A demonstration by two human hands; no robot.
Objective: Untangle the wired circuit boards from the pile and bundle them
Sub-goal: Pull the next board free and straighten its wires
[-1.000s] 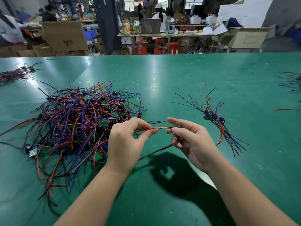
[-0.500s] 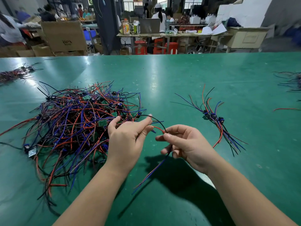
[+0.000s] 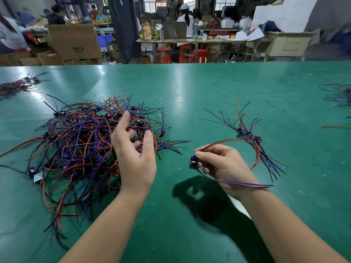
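1. At the far left edge of the green table (image 3: 190, 82) lies a small bunch of wires (image 3: 17, 86), well apart from the rest.
2. The pile (image 3: 76, 149) of tangled red, blue and black wires, with small boards among them, spreads over the table's left half.
3. The left hand (image 3: 133, 156) hovers at the pile's right edge, fingers spread wide and loosely bent, holding nothing.
4. The right hand (image 3: 226, 164) sits over bare table between pile and bundle, fingers curled, pinching one wired circuit board (image 3: 193, 161). Its dark blue part juts left of the fingertips, and its wires trail rightward above the hand and under the wrist.
5. The bundle (image 3: 250, 137) lies on the table near the right hand, boards side by side, wires fanning from both ends.
6. At the far right edge lie more wires (image 3: 340, 93) and a single red wire (image 3: 334, 127).
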